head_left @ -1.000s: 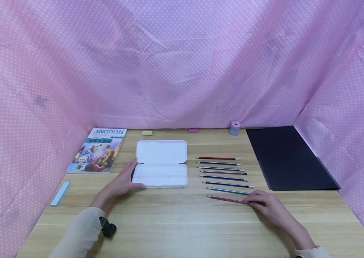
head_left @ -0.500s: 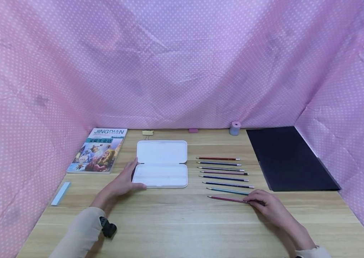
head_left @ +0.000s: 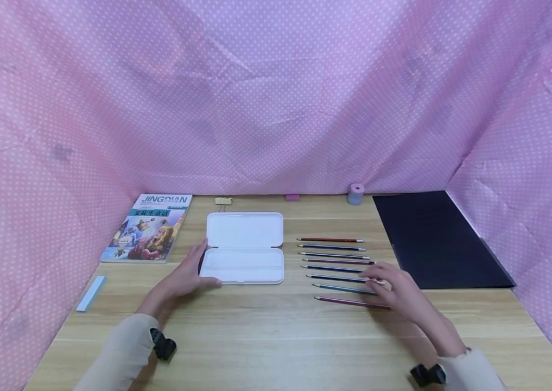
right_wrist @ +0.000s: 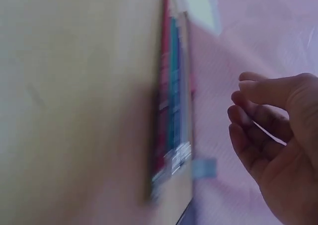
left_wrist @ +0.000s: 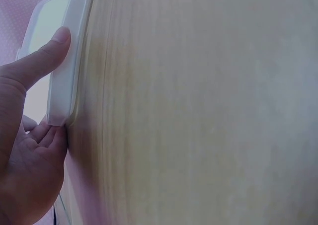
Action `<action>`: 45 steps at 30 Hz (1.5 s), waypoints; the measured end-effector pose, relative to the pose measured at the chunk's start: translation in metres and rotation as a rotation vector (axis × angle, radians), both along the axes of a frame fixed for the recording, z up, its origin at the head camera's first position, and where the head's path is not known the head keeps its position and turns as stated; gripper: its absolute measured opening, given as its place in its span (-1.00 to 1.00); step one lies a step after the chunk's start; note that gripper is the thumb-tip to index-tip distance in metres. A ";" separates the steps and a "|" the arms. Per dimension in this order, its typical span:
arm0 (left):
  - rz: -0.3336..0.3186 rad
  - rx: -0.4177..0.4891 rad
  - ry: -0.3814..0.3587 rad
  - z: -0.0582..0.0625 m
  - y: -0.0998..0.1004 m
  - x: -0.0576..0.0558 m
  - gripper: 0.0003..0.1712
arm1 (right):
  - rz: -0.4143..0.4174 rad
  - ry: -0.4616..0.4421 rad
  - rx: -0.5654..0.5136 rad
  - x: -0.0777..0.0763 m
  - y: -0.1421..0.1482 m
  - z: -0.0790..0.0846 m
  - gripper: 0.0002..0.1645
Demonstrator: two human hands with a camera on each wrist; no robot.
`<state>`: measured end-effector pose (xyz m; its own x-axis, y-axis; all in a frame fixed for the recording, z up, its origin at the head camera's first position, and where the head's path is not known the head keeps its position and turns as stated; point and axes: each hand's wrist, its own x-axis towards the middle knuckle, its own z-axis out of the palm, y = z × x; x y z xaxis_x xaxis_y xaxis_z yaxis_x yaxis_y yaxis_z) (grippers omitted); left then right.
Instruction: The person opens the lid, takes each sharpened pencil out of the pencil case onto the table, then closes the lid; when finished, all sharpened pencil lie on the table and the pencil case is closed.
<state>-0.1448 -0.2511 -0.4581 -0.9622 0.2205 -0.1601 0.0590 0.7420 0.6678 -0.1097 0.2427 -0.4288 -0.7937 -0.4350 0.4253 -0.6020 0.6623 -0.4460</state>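
Note:
A white pencil case (head_left: 242, 266) lies with its lid (head_left: 245, 229) folded back, nothing inside. My left hand (head_left: 189, 274) grips its left end; in the left wrist view the thumb (left_wrist: 45, 56) lies on the front wall and the other fingers are at the end wall. Several pencils lie in a row to the right, among them a maroon pencil (head_left: 349, 302) nearest me and a teal pencil (head_left: 341, 288) behind it. Above their right ends hovers my right hand (head_left: 398, 288), fingers loosely bent and nothing between them, as the right wrist view shows.
A magazine (head_left: 148, 228) and a pale blue strip (head_left: 91, 294) lie at the left. Along the back are a yellow binder clip (head_left: 223, 201), a pink block (head_left: 292, 197) and a small round sharpener-like object (head_left: 355, 194). Black sheets (head_left: 444, 241) cover the right; pink dotted cloth encloses the table.
My right hand has let go of the maroon pencil's end, risen and moved back over the row. The maroon pencil stays on the table. My left hand and the case have not moved.

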 end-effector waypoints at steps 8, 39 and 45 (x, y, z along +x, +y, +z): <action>0.009 0.038 0.011 0.002 -0.001 0.001 0.41 | 0.084 -0.213 -0.108 -0.049 -0.074 0.015 -0.62; 0.015 0.163 0.026 -0.005 0.001 -0.001 0.32 | 0.121 -0.499 -0.293 -0.079 -0.168 0.009 -0.63; 0.021 0.231 -0.023 -0.005 -0.005 0.000 0.11 | 0.126 -0.625 -0.265 -0.065 -0.165 0.007 -0.55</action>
<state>-0.1443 -0.2564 -0.4632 -0.9636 0.2338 -0.1296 0.0280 0.5703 0.8210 -0.1750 0.0778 -0.4221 -0.8748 -0.4844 0.0090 -0.2443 0.4249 -0.8717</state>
